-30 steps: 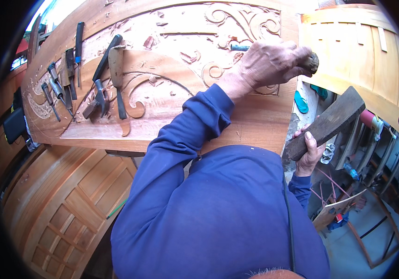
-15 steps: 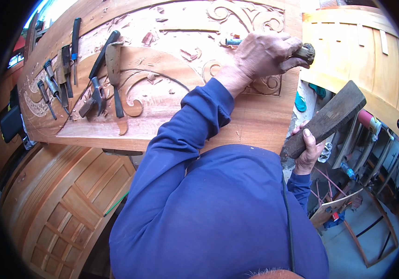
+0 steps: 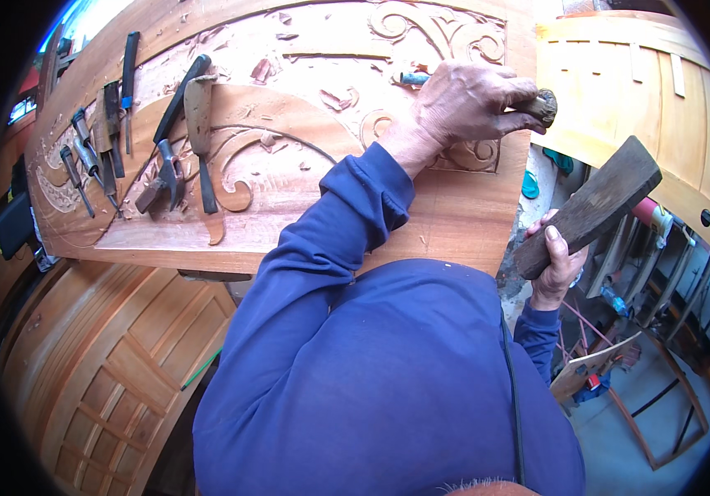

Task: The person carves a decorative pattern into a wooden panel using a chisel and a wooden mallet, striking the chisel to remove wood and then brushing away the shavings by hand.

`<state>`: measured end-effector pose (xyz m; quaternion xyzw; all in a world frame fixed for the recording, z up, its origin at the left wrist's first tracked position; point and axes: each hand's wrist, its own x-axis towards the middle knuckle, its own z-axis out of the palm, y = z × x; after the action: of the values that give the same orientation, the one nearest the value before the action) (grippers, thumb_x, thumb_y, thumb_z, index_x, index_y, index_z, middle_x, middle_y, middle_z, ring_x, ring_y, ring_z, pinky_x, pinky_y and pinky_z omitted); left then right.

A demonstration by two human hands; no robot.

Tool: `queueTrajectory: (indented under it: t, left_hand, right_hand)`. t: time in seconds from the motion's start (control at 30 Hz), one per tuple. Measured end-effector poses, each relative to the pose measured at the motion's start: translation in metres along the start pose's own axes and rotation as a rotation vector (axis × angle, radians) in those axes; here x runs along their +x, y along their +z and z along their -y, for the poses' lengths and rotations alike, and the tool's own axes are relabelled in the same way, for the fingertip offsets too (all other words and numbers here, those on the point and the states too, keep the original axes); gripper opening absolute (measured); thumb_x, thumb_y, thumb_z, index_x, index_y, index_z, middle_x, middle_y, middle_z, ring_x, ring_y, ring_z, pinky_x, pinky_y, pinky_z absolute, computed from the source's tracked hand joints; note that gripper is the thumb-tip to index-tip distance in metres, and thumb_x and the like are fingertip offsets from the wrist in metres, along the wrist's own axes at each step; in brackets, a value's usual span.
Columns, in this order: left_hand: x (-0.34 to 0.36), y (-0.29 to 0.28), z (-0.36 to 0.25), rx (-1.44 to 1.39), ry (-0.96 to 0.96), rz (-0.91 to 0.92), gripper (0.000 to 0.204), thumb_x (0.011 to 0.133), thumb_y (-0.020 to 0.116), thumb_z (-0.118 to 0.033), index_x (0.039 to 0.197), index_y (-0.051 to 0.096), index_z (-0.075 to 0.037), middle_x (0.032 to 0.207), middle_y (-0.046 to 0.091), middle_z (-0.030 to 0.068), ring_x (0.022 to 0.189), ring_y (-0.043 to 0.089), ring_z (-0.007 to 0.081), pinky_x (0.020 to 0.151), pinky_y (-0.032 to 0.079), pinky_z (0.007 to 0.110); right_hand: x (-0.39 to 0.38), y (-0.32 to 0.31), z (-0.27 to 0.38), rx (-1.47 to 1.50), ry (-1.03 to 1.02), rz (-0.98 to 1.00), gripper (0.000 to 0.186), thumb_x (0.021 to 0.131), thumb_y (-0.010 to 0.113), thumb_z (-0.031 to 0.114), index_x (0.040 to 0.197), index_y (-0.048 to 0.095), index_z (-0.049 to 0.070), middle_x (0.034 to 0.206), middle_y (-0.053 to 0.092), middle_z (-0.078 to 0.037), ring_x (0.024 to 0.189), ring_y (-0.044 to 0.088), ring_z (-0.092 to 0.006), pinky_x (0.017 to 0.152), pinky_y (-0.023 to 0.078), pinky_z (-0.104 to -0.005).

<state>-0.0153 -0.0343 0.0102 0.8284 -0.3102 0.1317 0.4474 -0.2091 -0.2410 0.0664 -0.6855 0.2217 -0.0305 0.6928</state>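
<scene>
My left hand [image 3: 475, 103] is closed around a chisel [image 3: 543, 107] with a worn, battered wooden handle end. Its blade is hidden under the hand, which rests over the scrollwork of a carved wooden panel [image 3: 446, 219]. Off the panel's right edge, my right hand [image 3: 560, 269] grips a dark, flat-sided wooden mallet [image 3: 599, 198], its thick end tilted up and to the right. Close to my left wrist, a blue tool end [image 3: 413, 78] shows on the panel; the rest of it is hidden.
A hammer [image 3: 166, 178], a wide wooden-handled chisel [image 3: 199, 124] and several more chisels [image 3: 111, 124] lie on the panel's left, among wood shavings [image 3: 338, 101]. A paneled door [image 3: 136, 355] leans below left. Another wooden door [image 3: 644, 107] stands at right, above stored metal bars [image 3: 686, 281].
My right hand and the mallet have moved slightly up and to the right. The left hand keeps its hold on the chisel, almost in place, and the view has shifted a little.
</scene>
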Motion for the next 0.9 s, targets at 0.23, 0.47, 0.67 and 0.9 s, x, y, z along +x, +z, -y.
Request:
queueTrajectory:
  t: [0.23, 0.47, 0.67, 0.9]
  left_hand:
    - [0.0, -0.005, 0.001, -0.086, 0.003, -0.022, 0.039, 0.08, 0.083, -0.049, 0.1, 0.075, -0.017, 0.081, 0.071, 0.0043, 0.074, 0.072, 0.0249, 0.061, 0.056, 0.036]
    - [0.004, -0.003, 0.006, -0.165, 0.002, -0.152, 0.036, 0.078, 0.087, -0.046, 0.097, 0.076, -0.016, 0.077, 0.072, 0.0035, 0.069, 0.071, 0.0239, 0.059, 0.055, 0.036]
    - [0.007, -0.011, 0.003, -0.184, 0.018, -0.156, 0.036, 0.078, 0.087, -0.044, 0.093, 0.074, -0.014, 0.077, 0.072, 0.0051, 0.067, 0.071, 0.0242, 0.058, 0.055, 0.035]
    - [0.005, -0.014, 0.006, -0.186, -0.01, -0.089, 0.036, 0.078, 0.088, -0.043, 0.095, 0.075, -0.014, 0.079, 0.073, 0.0059, 0.068, 0.072, 0.0248, 0.06, 0.056, 0.035]
  right_hand:
    - [0.005, 0.002, 0.002, -0.057, 0.016, 0.046, 0.052, 0.087, 0.071, 0.018, 0.128, 0.051, -0.005, 0.102, 0.062, -0.014, 0.083, 0.068, -0.0228, 0.072, 0.06, -0.0371]
    - [0.026, 0.035, 0.007, 0.074, -0.093, -0.05, 0.048, 0.089, 0.067, 0.006, 0.133, 0.047, 0.0, 0.107, 0.062, -0.015, 0.086, 0.067, -0.0236, 0.078, 0.06, -0.0396]
    - [0.028, 0.049, 0.011, 0.085, -0.036, -0.059, 0.048, 0.09, 0.067, 0.002, 0.134, 0.047, 0.003, 0.107, 0.063, -0.015, 0.087, 0.068, -0.023, 0.079, 0.06, -0.0402]
    - [0.025, 0.048, 0.013, -0.534, -0.098, 0.042, 0.094, 0.083, 0.077, -0.001, 0.163, 0.028, 0.013, 0.111, 0.064, -0.003, 0.092, 0.062, -0.0109, 0.085, 0.054, -0.0276]
